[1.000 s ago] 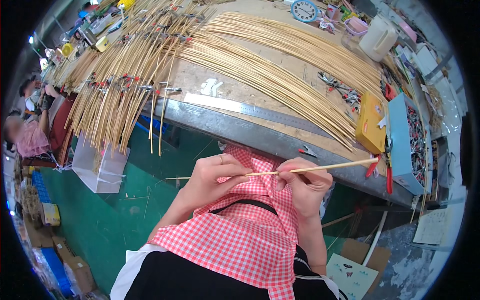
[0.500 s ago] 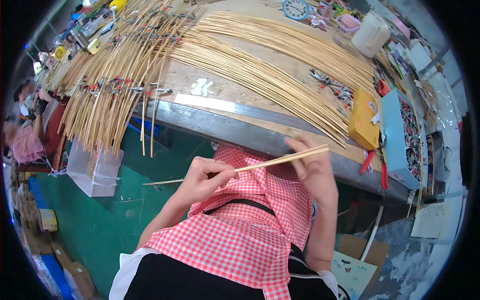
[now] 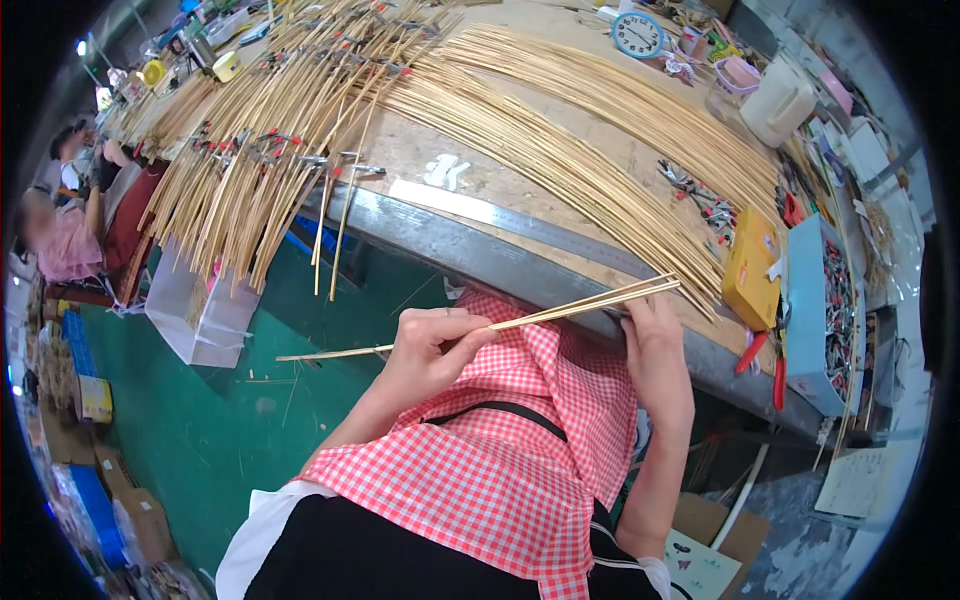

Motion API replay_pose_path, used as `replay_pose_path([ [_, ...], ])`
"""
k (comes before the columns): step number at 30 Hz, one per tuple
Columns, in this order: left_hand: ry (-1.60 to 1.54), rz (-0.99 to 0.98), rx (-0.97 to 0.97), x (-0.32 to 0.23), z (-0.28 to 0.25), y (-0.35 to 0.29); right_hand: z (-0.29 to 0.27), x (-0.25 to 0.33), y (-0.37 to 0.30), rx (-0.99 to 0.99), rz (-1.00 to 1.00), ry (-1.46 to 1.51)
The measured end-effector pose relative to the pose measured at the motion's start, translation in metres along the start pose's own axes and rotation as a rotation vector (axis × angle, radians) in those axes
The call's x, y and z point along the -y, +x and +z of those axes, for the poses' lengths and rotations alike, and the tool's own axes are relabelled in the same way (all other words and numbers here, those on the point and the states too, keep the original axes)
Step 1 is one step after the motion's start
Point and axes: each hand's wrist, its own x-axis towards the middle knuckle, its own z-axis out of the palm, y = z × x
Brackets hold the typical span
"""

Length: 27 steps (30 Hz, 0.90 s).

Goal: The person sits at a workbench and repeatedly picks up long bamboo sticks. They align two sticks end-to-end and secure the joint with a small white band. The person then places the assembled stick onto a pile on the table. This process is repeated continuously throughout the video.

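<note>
Right hand (image 3: pixel 660 360) has moved since the earlier frame from mid-length toward the far tips of the strips (image 3: pixel 580 307). One translucent bin (image 3: pixel 222 325) stands at nine o'clock. Left hand (image 3: pixel 437 350) pinches at least two slender, straw-coloured strips, running from nine to nearly three o'clock, tips forked. Right hand's fingers curl just below those tips; grip cannot be determined. Toward three o'clock: one yellow box (image 3: pixel 748 270), one blue box (image 3: pixel 805 320).

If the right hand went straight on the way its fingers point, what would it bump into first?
Probably the sticks in the left hand: their free ends lie just ahead of the right hand. Depth is unclear, though; it could pass beneath them and meet the table edge.
</note>
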Motion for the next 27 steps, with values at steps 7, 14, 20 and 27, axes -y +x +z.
replay_pose_path([
  [7,-0.003,0.042,-0.018,-0.009,0.002,0.002,0.016,0.008,-0.012,0.076,-0.089,0.199],
  [14,-0.035,0.101,-0.094,-0.003,0.003,0.002,0.049,0.042,-0.014,0.058,0.004,0.985],
  [20,-0.037,0.112,-0.092,-0.006,0.002,0.003,0.064,0.054,-0.02,0.028,0.274,1.314],
  [27,-0.079,0.126,-0.108,-0.007,0.006,0.002,0.078,0.059,-0.026,-0.099,0.289,1.424],
])
